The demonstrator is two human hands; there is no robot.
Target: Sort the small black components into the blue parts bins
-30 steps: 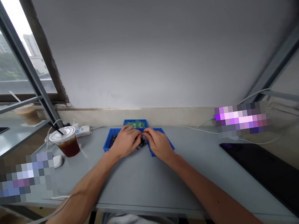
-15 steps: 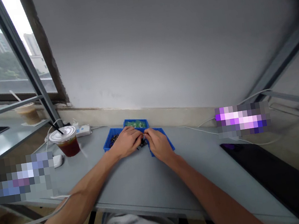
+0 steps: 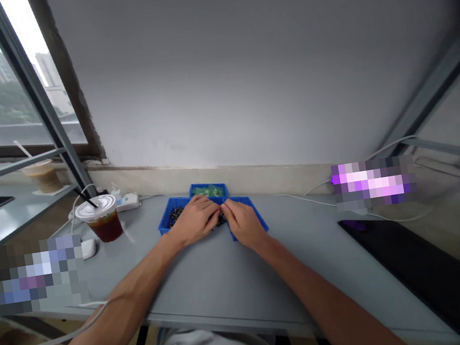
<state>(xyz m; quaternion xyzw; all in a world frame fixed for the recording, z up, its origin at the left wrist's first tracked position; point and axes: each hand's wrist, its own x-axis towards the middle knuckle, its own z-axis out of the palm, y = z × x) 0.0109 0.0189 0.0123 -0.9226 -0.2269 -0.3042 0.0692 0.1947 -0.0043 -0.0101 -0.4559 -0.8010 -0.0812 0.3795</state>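
Observation:
My left hand (image 3: 197,218) and my right hand (image 3: 243,220) meet fingertip to fingertip over the middle of the desk. Both are closed in a pinch; whatever lies between the fingers is too small to make out. Under my left hand is a blue tray (image 3: 162,226) with many small dark and metallic parts (image 3: 174,216). My right hand covers much of a second blue tray (image 3: 257,213), whose contents are hidden. Small black pieces (image 3: 220,222) show on the desk between the hands. Behind them, a third blue tray (image 3: 190,189) contains green pieces (image 3: 209,190).
A lidded cup of dark drink (image 3: 105,220) stands left, near a white power strip (image 3: 127,201) and a white case (image 3: 89,248). A black mat (image 3: 417,271) lies right. Cables (image 3: 303,198) run along the wall. Another cup (image 3: 43,176) is on the neighbouring desk.
Both hands stay nearly in place, with their fingertips together. The right fingers have shifted very slightly; the trays have not moved.

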